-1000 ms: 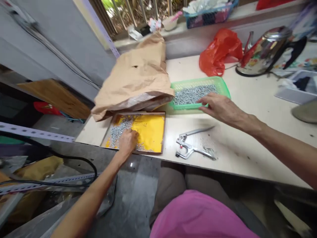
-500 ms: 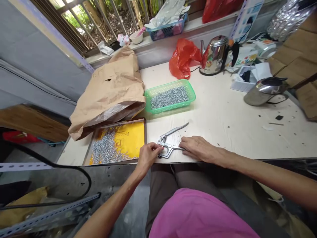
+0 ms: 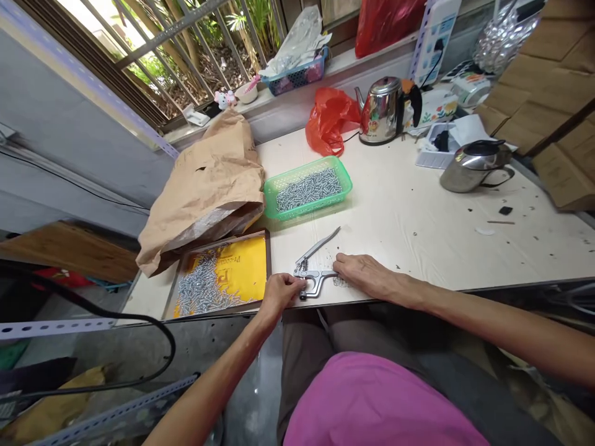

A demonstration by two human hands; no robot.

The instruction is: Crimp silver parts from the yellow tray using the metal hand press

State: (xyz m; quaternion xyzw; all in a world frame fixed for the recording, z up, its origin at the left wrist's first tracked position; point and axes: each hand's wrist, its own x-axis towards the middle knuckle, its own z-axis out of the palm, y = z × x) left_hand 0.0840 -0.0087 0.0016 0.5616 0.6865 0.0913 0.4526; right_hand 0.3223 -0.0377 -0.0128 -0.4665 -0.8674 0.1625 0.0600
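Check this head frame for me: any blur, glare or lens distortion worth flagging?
Head view: sharp in the middle, with no motion blur on the left hand, right hand or pliers. Daylight washes out the window at top left. The kettle carries bright glints. The wide lens bows the table edge and stretches the corners. Shadows are soft.

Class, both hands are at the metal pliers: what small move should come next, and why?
Probably close the right hand round the lower handle and lift the pliers: they lie flat on the table, the left hand touching their head.
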